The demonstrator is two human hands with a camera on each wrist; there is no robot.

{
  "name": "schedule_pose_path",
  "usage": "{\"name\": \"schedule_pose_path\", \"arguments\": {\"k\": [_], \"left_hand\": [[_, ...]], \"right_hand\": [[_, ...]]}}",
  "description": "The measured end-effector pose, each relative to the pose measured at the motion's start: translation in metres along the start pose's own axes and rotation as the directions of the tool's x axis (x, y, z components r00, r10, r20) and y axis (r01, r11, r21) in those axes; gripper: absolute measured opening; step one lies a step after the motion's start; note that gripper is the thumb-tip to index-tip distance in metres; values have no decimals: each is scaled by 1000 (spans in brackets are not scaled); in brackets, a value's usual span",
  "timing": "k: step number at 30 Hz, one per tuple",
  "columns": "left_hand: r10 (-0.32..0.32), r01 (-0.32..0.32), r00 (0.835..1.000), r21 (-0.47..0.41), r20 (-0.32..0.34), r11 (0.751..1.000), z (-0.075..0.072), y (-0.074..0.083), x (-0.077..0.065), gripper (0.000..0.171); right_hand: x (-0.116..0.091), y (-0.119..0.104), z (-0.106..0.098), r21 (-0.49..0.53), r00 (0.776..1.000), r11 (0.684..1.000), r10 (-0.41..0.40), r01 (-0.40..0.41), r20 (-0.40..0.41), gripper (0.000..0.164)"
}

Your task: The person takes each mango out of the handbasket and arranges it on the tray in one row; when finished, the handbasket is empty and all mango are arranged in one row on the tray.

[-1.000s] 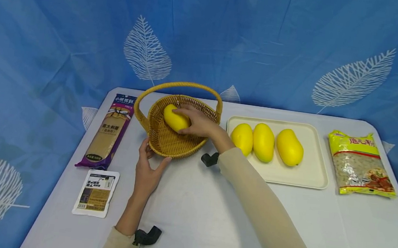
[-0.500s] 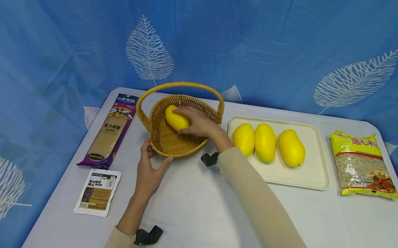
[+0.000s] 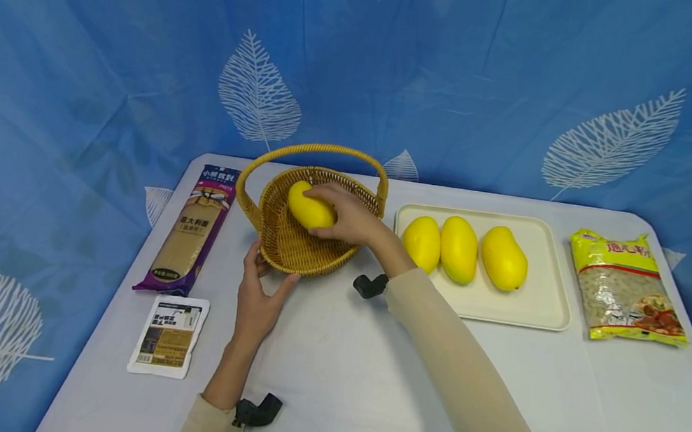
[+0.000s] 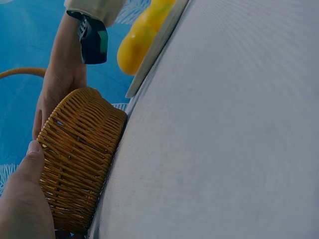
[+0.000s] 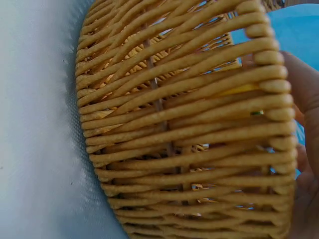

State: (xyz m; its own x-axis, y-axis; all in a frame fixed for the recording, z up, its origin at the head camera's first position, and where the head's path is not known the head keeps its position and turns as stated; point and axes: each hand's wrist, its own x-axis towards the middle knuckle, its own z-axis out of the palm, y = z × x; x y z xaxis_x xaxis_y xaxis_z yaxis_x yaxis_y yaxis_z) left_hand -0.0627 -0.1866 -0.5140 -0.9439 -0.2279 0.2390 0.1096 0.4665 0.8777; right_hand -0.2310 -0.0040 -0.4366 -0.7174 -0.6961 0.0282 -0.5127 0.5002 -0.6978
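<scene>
In the head view a wicker basket [image 3: 297, 257] with an arched handle stands at the back left of the table. My left hand [image 3: 257, 305] holds it at its near left side, fingers by the left wall and thumb at the front rim. The thumb [image 4: 31, 169] lies against the rim in the left wrist view. Inside the basket, my right hand [image 3: 352, 218] grips a yellow mango [image 3: 308, 205] from its right side. The right wrist view shows mostly the woven wall [image 5: 189, 119], which hides most of this mango.
Right of the basket, a cream tray [image 3: 539, 310] bears three mangoes [image 3: 459, 250]. A macaroni bag [image 3: 630, 288] lies at the far right. Left of the basket are a spaghetti pack [image 3: 188, 235] and a small white packet [image 3: 168, 337]. A blue curtain [image 3: 458, 115] hangs behind the table.
My right wrist has shifted slightly right and toward me, and the mango it grips has moved a touch to the right. The left hand and basket look the same.
</scene>
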Motion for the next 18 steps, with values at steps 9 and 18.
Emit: {"name": "schedule_pose_path", "arguments": {"k": [9, 18], "left_hand": [[-3, 3, 1000, 7, 3, 1000, -1, 1, -1, 90], [-15, 14, 1000, 9, 4, 1000, 0, 1, -1, 88]], "right_hand": [[-15, -4, -4, 20, 996, 998, -55, 57, -72, 66], [-27, -10, -9, 31, 985, 992, -115, 120, -129, 67]]}}
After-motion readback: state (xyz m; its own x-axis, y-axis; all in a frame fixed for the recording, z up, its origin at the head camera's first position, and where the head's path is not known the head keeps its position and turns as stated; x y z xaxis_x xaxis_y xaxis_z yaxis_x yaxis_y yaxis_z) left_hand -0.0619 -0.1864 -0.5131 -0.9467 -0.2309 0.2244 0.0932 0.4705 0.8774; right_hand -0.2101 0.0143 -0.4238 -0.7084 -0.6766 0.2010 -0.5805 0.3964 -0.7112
